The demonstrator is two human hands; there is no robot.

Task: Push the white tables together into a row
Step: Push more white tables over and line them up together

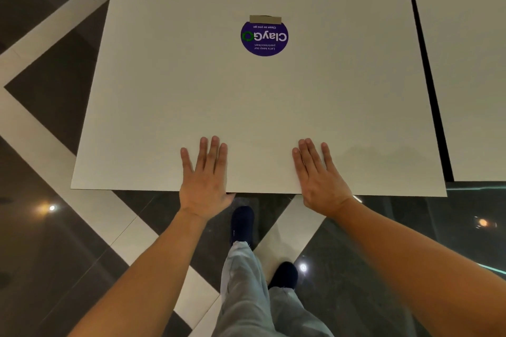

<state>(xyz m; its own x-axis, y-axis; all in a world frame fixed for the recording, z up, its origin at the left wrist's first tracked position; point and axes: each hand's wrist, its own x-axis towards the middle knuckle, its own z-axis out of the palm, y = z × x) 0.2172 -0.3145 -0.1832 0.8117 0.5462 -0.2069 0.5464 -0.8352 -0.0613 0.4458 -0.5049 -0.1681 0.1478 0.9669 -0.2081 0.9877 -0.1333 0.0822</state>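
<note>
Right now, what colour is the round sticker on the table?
Purple round sticker with white lettering, seen in the head view.

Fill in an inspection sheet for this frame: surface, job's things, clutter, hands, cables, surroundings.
Surface: white table top, bare apart from a round purple ClayGo sticker with a tape strip at its far edge.
Job's things: a second white table stands to the right; a narrow dark gap separates the two, so they are not yet joined.
Clutter: nothing seen.
Hands: left hand and right hand lie flat, palms down, fingers extended, on the near edge of the table.
Cables: nothing seen.
Surroundings: glossy dark floor with pale stripes and light reflections; the person's dark shoes and light trousers below the table edge.
</note>
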